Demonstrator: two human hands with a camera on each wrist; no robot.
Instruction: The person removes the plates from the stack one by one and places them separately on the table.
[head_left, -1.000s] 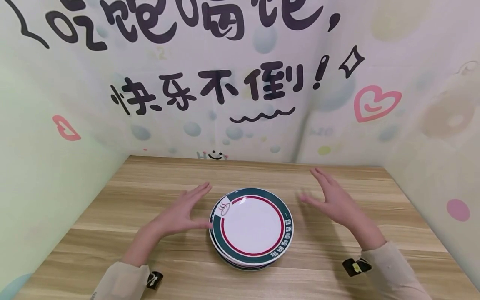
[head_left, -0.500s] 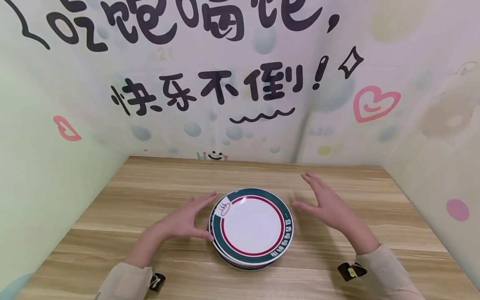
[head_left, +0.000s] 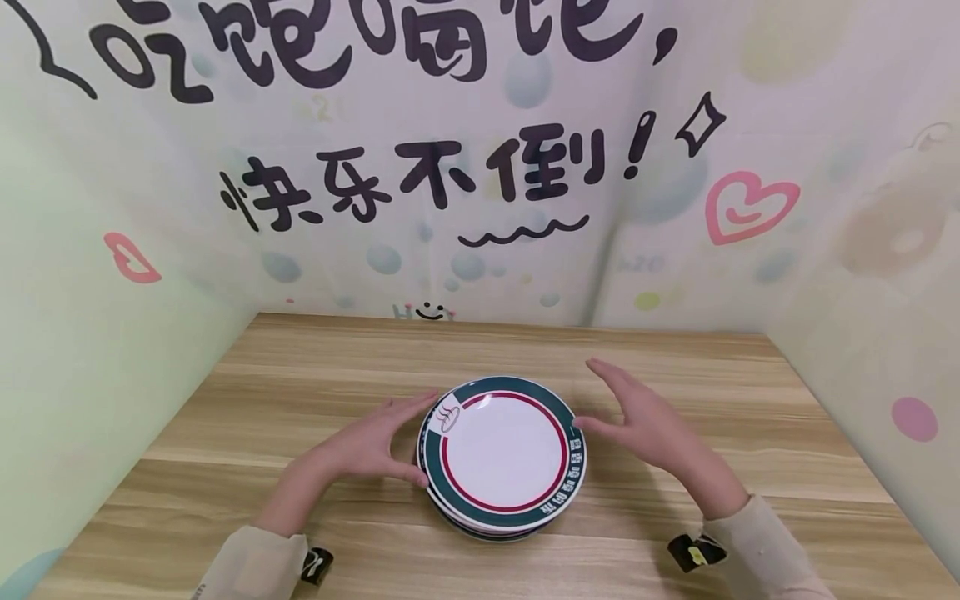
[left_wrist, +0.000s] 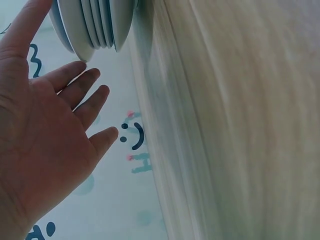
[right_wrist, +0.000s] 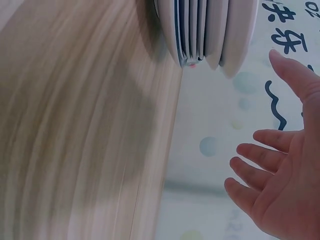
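In the head view, a stack of plates (head_left: 502,454) sits mid-table; the top one is white with a dark green rim band, a red ring and printed characters. Several stacked edges show from the side in both wrist views. My left hand (head_left: 367,446) is at the stack's left side, thumb and fingers spread, the fingertips right at the rim; whether they touch it I cannot tell. On the other side, my right hand (head_left: 648,425) has its fingers extended, the thumb tip close to the right rim. In the right wrist view a gap shows between that hand (right_wrist: 285,175) and the plates (right_wrist: 210,30).
The wood-grain table (head_left: 322,358) runs back to a printed fabric wall (head_left: 420,267) with black characters and hearts. Similar fabric panels (head_left: 112,350) border the left and right sides. A black strap (head_left: 696,552) hangs at each sleeve cuff.
My right hand has moved left and slightly downward, closer to the plates. My left hand has shifted a little right, up to the rim. The stack has stayed in place.
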